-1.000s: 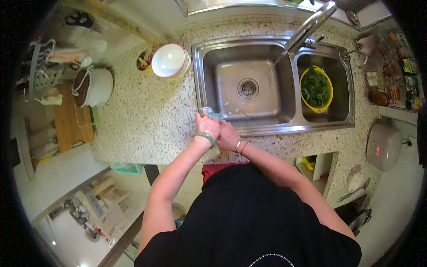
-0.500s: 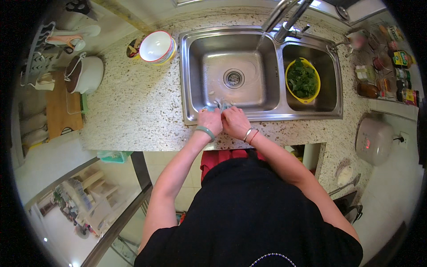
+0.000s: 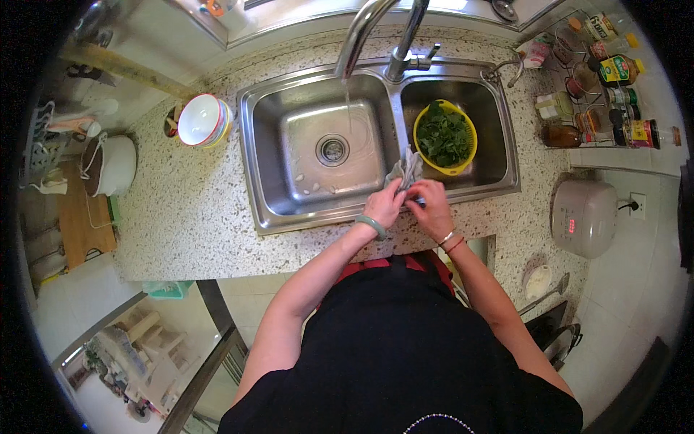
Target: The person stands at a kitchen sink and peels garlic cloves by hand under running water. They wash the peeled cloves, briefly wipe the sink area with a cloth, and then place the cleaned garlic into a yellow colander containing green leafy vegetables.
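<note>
My left hand (image 3: 385, 205) is closed around a grey cloth (image 3: 409, 169), which bunches up over the divider between the two basins of the steel sink (image 3: 249, 155). Beside it, my right hand (image 3: 431, 207) has its fingers bent and pinched at the lower part of the cloth. A thin stream of water runs from the tap (image 3: 356, 45) into the left basin. In the right basin, a yellow colander (image 3: 472, 150) holds dark green leaves (image 3: 443, 133).
Stacked bowls (image 3: 200, 121) stand left of the sink, with a white pot (image 3: 116, 165) and a wooden board (image 3: 81, 217) farther left. At the right are a rack of jars and bottles (image 3: 583, 137) and a rice cooker (image 3: 584, 218). The speckled counter (image 3: 195, 239) surrounds the sink.
My hands have moved right with the cloth, from the left basin's front edge to the divider. The cloth now stands up above my fingers. The whole view has also shifted.
</note>
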Motion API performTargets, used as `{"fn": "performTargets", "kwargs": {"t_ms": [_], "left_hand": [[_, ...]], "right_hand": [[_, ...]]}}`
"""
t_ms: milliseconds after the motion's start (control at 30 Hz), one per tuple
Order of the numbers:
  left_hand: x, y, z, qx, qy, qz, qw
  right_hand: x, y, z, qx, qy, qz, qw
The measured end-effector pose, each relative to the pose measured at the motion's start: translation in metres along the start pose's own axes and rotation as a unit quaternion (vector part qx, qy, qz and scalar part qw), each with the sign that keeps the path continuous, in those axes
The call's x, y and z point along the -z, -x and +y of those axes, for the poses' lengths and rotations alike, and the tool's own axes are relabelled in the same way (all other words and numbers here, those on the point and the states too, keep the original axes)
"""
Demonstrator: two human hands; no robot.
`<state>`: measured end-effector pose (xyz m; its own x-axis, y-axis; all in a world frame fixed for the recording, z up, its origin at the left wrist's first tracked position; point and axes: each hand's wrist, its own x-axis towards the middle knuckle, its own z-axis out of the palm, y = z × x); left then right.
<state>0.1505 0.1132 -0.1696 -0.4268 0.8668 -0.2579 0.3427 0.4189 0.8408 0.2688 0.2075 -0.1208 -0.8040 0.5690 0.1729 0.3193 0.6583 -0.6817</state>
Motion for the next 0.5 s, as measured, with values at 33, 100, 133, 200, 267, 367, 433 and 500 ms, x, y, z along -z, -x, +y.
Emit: {"fn": "performTargets", "kwargs": {"t_ms": [33, 100, 133, 200, 267, 367, 433, 500], "left_hand": [[-0.012, -0.002, -0.004, -0.018, -0.032, 0.01, 0.999], [-0.031, -0.011, -0.005, -0.052, -0.096, 0.029, 0.994], [-0.035, -0.014, -0.004, -0.031, -0.089, 0.026, 0.995], [-0.037, -0.022, -0.003, -0.014, 0.007, 0.059, 0.998], [-0.035, -0.031, 0.001, 0.031, 0.051, 0.066, 0.996], [-0.021, -0.054, 0.011, 0.089, 0.056, 0.055, 0.993], [-0.018, -0.065, 0.005, 0.061, 0.075, 0.073, 0.993], [-0.016, -0.086, 0.008, 0.06, 0.092, 0.129, 0.985]], "right_hand": [[-0.005, 0.007, 0.013, -0.015, 0.003, -0.015, 1.0], [-0.017, 0.016, 0.037, -0.047, 0.009, -0.045, 0.998], [-0.022, 0.017, 0.043, -0.062, -0.002, -0.021, 0.998], [-0.028, 0.008, 0.049, -0.084, -0.006, -0.016, 0.996], [-0.036, -0.007, 0.056, -0.094, -0.017, -0.006, 0.995], [-0.039, -0.028, 0.067, -0.112, -0.029, -0.025, 0.993], [-0.043, -0.04, 0.075, -0.113, -0.042, -0.025, 0.992], [-0.048, -0.063, 0.083, -0.096, -0.034, -0.003, 0.995]]}}
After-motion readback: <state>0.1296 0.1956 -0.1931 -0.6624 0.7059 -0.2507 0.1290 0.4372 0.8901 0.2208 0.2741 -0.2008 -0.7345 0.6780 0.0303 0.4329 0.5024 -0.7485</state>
